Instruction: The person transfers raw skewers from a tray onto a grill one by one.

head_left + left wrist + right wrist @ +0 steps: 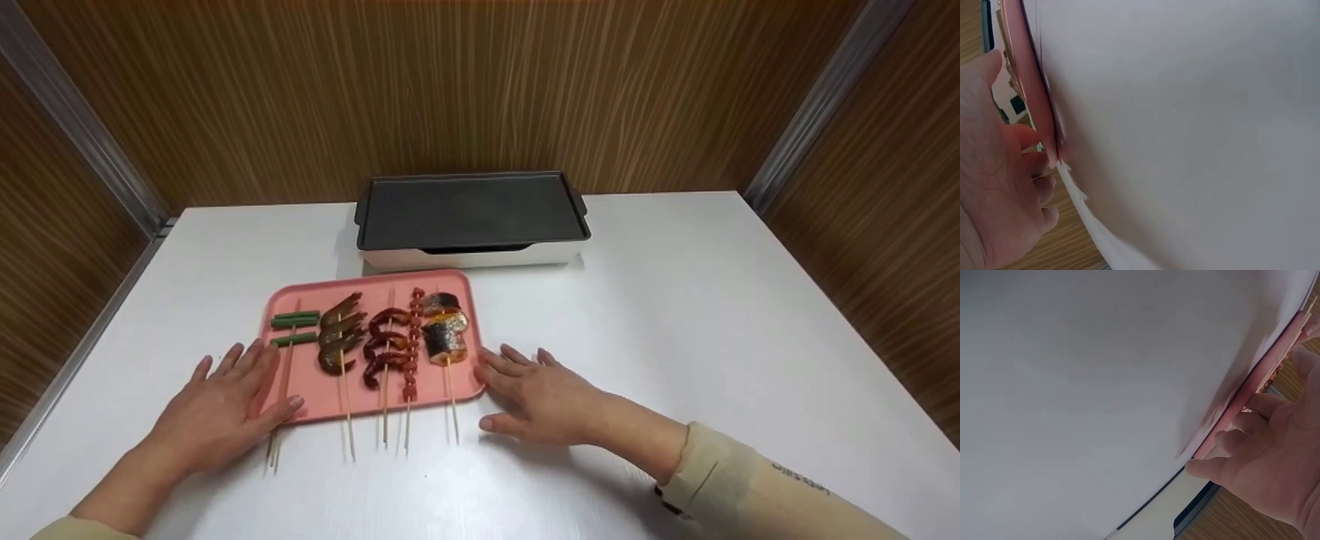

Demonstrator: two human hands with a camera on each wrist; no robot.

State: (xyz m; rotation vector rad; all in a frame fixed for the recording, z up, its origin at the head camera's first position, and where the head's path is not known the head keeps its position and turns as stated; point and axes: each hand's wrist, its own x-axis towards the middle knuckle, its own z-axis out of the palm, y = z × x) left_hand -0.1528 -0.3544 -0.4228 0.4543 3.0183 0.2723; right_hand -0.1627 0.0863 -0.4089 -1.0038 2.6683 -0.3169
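A pink tray (307,386) lies on the white table with several food skewers across it. From left to right these are green vegetable sticks (295,321), brownish shrimp (341,334), dark red curled pieces (388,349), small red cubes (411,352) and dark-skinned fish pieces (446,341). Beside the tray's left edge is my left hand (217,412), fingers extended along the rim and thumb near the front corner. My right hand (544,397) touches the right rim with its fingertips. Both wrist views show the fingers against the tray's side (1033,73), the right hand (1275,450) with fingers spread.
Behind the tray stands an electric griddle (472,210) with a flat black plate and a white base. Wood-grain panels (480,90) enclose the white table (675,300) at the back and both sides. The skewer sticks (349,435) overhang the tray's front edge.
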